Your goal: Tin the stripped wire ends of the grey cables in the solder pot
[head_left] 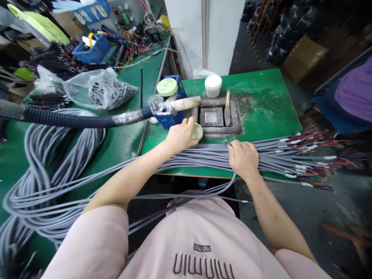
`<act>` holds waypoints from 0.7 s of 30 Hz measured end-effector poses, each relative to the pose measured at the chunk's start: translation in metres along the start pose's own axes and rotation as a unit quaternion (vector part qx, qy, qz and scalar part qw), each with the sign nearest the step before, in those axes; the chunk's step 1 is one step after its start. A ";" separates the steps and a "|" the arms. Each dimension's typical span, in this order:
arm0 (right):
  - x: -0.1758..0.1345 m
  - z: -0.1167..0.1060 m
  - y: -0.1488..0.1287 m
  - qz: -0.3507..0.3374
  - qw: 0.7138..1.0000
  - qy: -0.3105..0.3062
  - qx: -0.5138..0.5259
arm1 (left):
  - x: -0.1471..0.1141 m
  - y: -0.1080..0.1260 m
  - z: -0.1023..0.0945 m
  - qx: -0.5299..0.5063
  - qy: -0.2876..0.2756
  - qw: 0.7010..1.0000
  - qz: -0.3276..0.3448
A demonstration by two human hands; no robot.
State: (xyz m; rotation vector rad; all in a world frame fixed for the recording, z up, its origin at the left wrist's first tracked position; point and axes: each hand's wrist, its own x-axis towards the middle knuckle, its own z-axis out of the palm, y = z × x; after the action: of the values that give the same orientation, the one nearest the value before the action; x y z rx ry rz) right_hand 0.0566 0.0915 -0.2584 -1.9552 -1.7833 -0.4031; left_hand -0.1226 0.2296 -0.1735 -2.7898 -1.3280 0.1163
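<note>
My left hand (180, 135) has its fingers closed on the rim of a small round pale green dish (198, 132), which is tilted at the near left corner of the solder pot (210, 117). In my right hand (244, 158) is the end of a grey cable (232, 180), its thin coloured wires showing past my fingers toward the dish. Beneath both hands runs a bundle of grey cables (203, 157), with stripped coloured wire ends (316, 141) fanned out at the right. A scraper with a wooden handle (227, 101) leans in the pot's frame.
A ribbed extraction hose (87, 119) ends left of the pot, by a blue bin (167, 121) and a green-lidded tub (167, 87). A white tub (213, 86) stands behind the pot. Coiled cable (40, 155) and a plastic bag (101, 89) lie on the left table.
</note>
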 end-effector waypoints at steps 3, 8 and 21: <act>0.000 0.000 0.000 0.000 1.000 0.002 -0.004 | -0.002 0.001 0.000 -0.013 -0.006 1.000 -0.001; -0.001 0.002 0.000 0.015 0.999 0.010 0.030 | -0.005 -0.003 -0.002 -0.056 0.004 0.998 -0.010; 0.006 -0.037 -0.030 0.136 0.878 -0.008 0.459 | -0.079 -0.007 0.027 -0.528 0.143 0.837 -0.016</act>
State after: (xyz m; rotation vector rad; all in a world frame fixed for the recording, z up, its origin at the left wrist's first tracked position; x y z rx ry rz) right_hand 0.0314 0.0794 -0.2196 -1.4413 -1.2860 0.4881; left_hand -0.1800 0.1733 -0.1959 -3.2925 -1.6771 -1.3953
